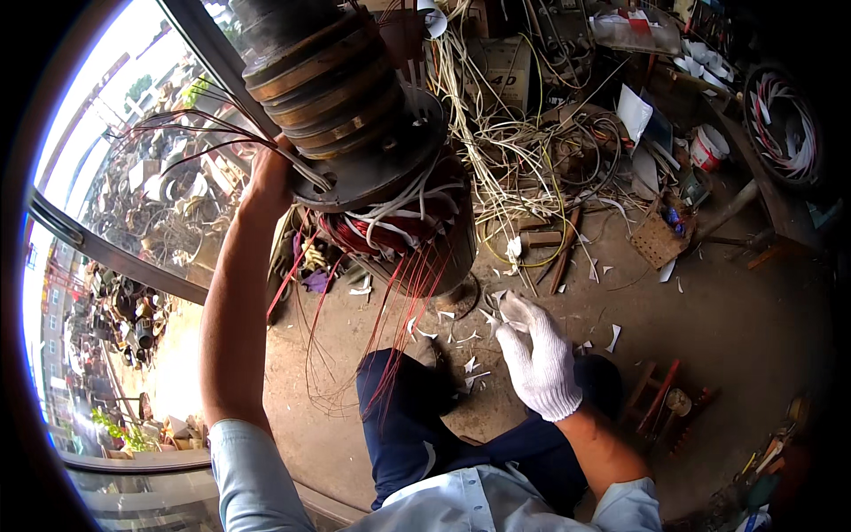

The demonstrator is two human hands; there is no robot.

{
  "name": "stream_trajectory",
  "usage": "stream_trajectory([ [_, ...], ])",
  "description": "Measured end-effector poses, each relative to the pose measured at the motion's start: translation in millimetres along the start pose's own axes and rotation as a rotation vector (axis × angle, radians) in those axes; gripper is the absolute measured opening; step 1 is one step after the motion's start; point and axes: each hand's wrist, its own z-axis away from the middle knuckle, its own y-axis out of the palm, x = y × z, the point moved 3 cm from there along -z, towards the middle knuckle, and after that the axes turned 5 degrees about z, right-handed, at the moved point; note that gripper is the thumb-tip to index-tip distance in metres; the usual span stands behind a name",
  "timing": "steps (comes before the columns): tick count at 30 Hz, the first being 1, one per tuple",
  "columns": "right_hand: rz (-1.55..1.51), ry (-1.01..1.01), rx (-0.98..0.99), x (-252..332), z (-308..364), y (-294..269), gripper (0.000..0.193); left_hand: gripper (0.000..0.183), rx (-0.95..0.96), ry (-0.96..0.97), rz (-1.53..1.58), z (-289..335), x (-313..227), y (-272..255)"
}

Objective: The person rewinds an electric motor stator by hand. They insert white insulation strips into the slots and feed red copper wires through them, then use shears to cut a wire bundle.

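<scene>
A large motor rotor [381, 222] stands in front of me, with copper-coloured slip rings [328, 89] above a dark round flange [390, 160]. Thin red winding wires [390, 319] hang from its red and white coils. My bare left hand [270, 176] reaches up against the rotor's left side, beside dark leads [213, 133] coming out of the flange; its fingers are mostly hidden. In a white knit glove, my right hand [538, 359] is apart from the rotor, to its lower right. Its thumb and fingers close around a small pale piece I cannot make out.
Tangled pale cables [514, 151] heap up behind the rotor. White scraps [474, 363] litter the concrete floor around my feet. A glass window frame [133, 266] borders the left. At right are a small wooden stool [651, 395], a white-red bucket [709, 146] and a wire coil [782, 124].
</scene>
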Motion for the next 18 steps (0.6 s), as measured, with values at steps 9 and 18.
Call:
stream_trajectory([
  [9, -0.111, -0.053, -0.221, 53.7, -183.1, 42.7, 0.048, 0.028, 0.032, -0.024, -0.204, -35.2, 19.1, -11.3],
  [18, -0.742, 0.023, -0.305, 57.8, -213.7, 99.0, 0.028, 0.027, -0.024, -0.040, -0.059, -22.1, 3.5, -22.6],
])
